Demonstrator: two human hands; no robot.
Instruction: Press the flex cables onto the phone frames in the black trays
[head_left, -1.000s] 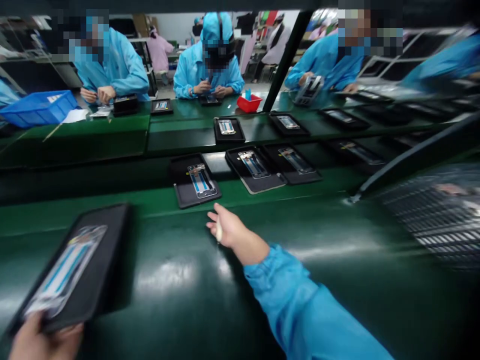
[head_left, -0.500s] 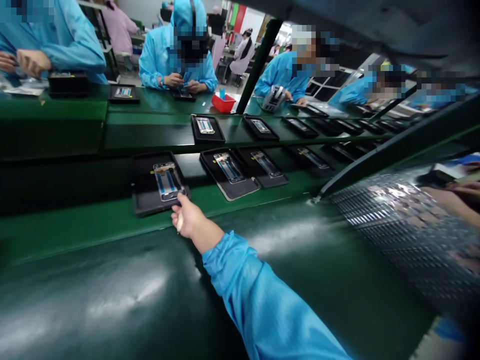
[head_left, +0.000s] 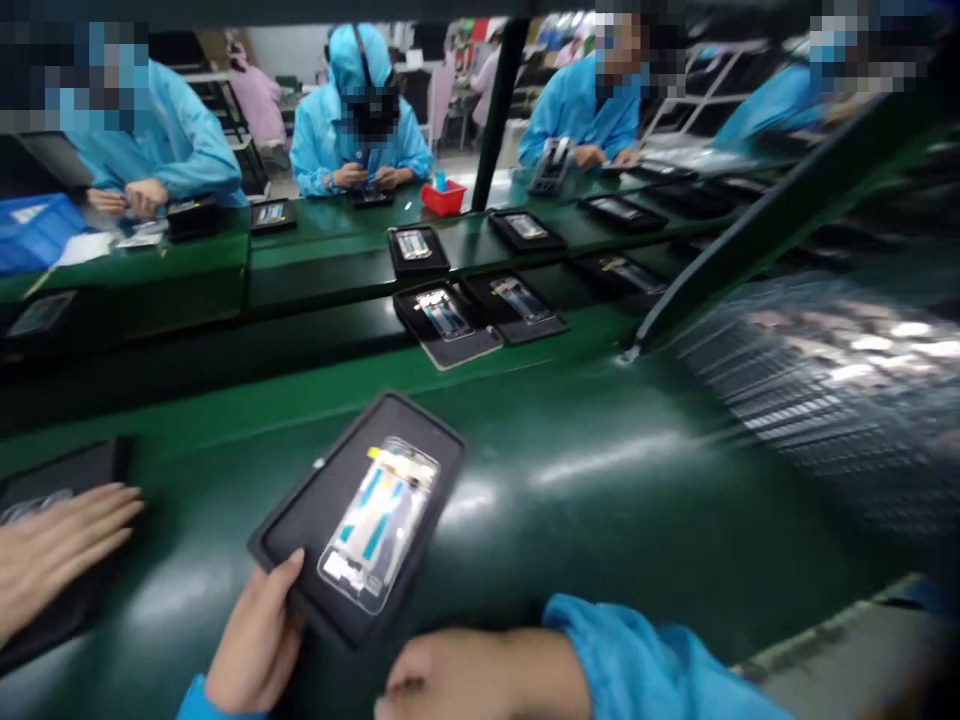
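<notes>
1. Head view, left hand: Your left hand grips a black tray by its near-left corner, with the thumb over the rim. It cannot be told whether the tray touches the bench below.
2. Head view, part: A phone-shaped part lies in that tray, toward its right side. It carries blue strips and a yellow tab at its far end.
3. Head view, right hand: Your right hand is at the bottom edge, just beside the tray and apart from it. Its fingers are curled and partly cut off; whether they hold anything cannot be told.
4. Head view, left side: A co-worker's hand lies flat, fingers extended, over a second tray on the green bench.
5. Head view, beyond: Two loaded trays sit side by side on the green ledge. A metal grating is at the right.
</notes>
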